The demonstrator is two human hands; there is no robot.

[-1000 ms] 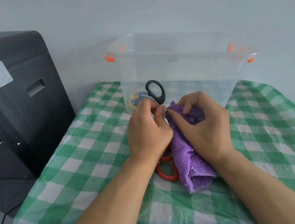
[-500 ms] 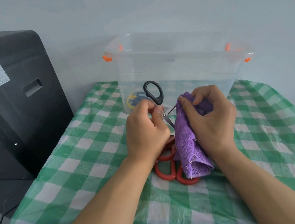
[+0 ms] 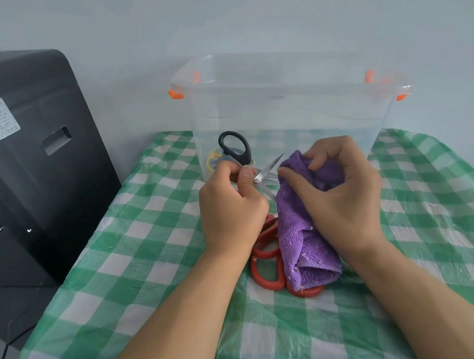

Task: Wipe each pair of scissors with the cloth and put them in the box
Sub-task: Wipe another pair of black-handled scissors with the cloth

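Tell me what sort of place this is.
Probably an office or workroom corner, not a kitchen: a table under a green checked cloth stands against a plain wall, beside a black machine bearing a label; a clear storage box sits behind.

pale wall; black machine left of green checked table.

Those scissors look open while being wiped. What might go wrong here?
The black scissors in the left hand have their blades spread, tips pointing at the right hand that holds the purple cloth; a slip might nick a finger. The hanging cloth also covers part of the red scissors on the table, so it might snag them.
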